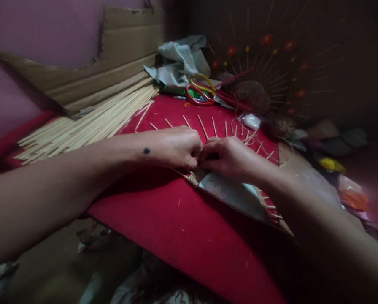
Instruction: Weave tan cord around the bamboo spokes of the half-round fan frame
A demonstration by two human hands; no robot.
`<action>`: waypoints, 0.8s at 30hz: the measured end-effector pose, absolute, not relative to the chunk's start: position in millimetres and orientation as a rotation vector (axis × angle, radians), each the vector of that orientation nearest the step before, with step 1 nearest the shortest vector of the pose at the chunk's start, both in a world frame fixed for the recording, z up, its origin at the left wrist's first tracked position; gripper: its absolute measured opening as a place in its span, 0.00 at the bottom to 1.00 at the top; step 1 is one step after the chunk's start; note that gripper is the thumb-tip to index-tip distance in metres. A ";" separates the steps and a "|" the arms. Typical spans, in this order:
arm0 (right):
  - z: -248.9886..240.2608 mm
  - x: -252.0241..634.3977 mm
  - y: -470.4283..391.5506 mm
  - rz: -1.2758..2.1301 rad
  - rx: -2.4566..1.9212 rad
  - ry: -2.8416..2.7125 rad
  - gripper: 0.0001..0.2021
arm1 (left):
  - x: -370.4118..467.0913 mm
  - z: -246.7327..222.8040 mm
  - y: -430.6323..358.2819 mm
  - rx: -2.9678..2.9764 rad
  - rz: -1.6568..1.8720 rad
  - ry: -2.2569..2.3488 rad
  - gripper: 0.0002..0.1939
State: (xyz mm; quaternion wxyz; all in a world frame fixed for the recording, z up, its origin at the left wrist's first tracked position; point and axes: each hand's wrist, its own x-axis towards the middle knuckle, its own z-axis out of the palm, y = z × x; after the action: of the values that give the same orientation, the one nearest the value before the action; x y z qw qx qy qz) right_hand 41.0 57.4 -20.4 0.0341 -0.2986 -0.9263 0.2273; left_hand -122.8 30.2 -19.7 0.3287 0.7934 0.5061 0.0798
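A rounded piece with a pale, flower-patterned face lies on the red table surface, thin sticks fanning out from its edge. Braided cord shows at its left corner. Over the upper left part of this piece, my left hand is closed, its fingers pressed together. Against it from the right, my right hand is closed too, fingertips pinched close to the left fingertips. What the fingers of either hand hold is too small and dark to make out.
Loose sticks lie in a bundle beside torn cardboard at the left. Scissors with red and yellow handles rest near a crumpled grey cloth. A clear plastic packet and twine lie behind my right hand. A stick decoration with red flowers stands behind.
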 end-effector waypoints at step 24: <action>-4.7 24.8 56.4 0.818 -1.396 -2.848 0.08 | -122.4 -19.3 30.7 2.316 0.023 1.352 0.08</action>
State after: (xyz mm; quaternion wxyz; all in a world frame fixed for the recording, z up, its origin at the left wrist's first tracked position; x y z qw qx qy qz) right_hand 24.8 56.4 -4.7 -0.0669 -0.4253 -0.8675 0.2490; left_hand -122.4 30.7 -19.3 0.2278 0.8410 0.4907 0.0083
